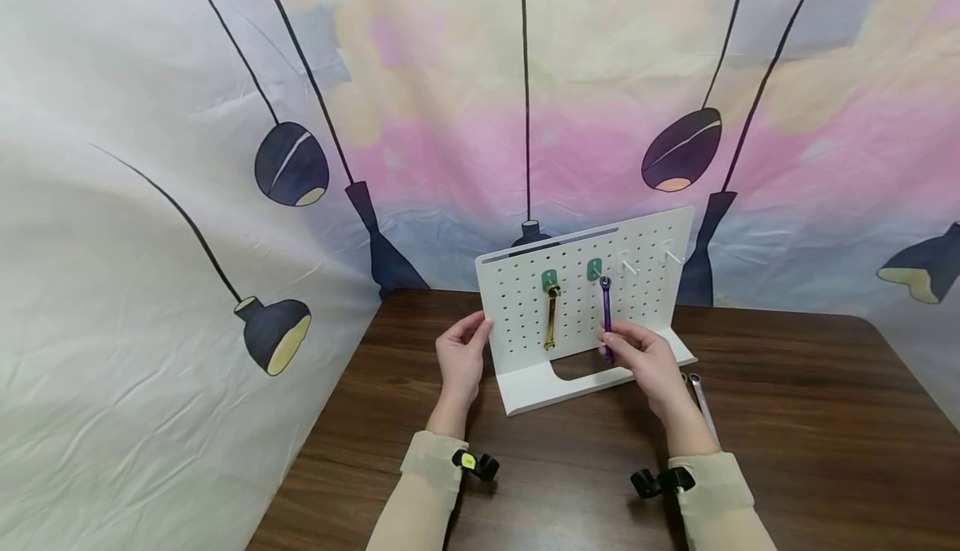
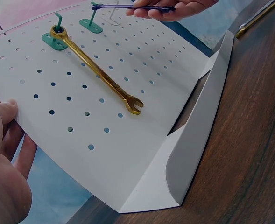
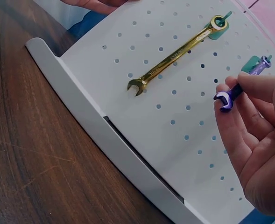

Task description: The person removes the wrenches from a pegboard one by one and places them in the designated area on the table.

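Observation:
A white pegboard (image 1: 517, 380) stands on the table, its left edge pinched between the thumb and fingers of my left hand (image 1: 460, 357). My right hand (image 1: 647, 361) pinches a purple wrench (image 3: 258, 69) near its open-jaw end. The wrench's ring end is at the tip of the second green hook (image 2: 91, 25); I cannot tell whether the hook passes through the ring. A gold wrench (image 2: 97, 70) hangs by its ring from the first green hook (image 1: 550, 278), left of the purple one.
Two white hooks, one of them near the top right (image 1: 670, 252), sit on the board. Partly behind my right forearm lies a silver wrench (image 1: 702, 405) on the brown wooden table (image 1: 810, 418), beside a gold tool end (image 1: 684, 377). A lamp-printed cloth (image 1: 450, 117) hangs behind.

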`<state>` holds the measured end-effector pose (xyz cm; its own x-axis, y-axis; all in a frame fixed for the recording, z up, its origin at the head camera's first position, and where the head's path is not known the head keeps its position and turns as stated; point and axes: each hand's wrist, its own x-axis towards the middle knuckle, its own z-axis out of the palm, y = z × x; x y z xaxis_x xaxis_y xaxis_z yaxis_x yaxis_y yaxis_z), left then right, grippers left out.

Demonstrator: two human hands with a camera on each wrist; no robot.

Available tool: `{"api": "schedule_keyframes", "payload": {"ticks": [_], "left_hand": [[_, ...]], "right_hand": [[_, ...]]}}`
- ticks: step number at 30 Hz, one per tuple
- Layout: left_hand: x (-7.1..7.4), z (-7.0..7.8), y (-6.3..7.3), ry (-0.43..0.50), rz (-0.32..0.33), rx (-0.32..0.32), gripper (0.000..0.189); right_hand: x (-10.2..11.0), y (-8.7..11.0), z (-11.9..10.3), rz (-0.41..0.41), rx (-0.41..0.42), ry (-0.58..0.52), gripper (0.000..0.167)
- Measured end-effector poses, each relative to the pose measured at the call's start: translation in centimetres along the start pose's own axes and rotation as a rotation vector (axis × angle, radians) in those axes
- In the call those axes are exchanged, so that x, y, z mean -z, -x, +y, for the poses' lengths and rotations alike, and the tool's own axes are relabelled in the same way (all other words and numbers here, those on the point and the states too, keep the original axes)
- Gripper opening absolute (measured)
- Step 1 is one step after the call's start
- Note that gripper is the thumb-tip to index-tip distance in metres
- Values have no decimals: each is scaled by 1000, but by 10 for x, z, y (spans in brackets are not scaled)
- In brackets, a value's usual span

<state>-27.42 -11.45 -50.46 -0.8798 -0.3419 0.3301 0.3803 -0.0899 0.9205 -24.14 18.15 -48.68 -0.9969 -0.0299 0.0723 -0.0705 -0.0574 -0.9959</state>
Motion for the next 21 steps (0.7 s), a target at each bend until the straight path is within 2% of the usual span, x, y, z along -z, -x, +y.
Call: {"api": "schedule_keyframes", "payload": {"ticks": [10, 21], "left_hand": [[1, 0, 1, 22, -12, -9, 19], [1, -1, -1, 16, -9, -3, 19]], "right_hand": [[5, 3, -4, -38, -6, -68, 44], [10, 8, -16, -60, -5, -91, 22]]}}
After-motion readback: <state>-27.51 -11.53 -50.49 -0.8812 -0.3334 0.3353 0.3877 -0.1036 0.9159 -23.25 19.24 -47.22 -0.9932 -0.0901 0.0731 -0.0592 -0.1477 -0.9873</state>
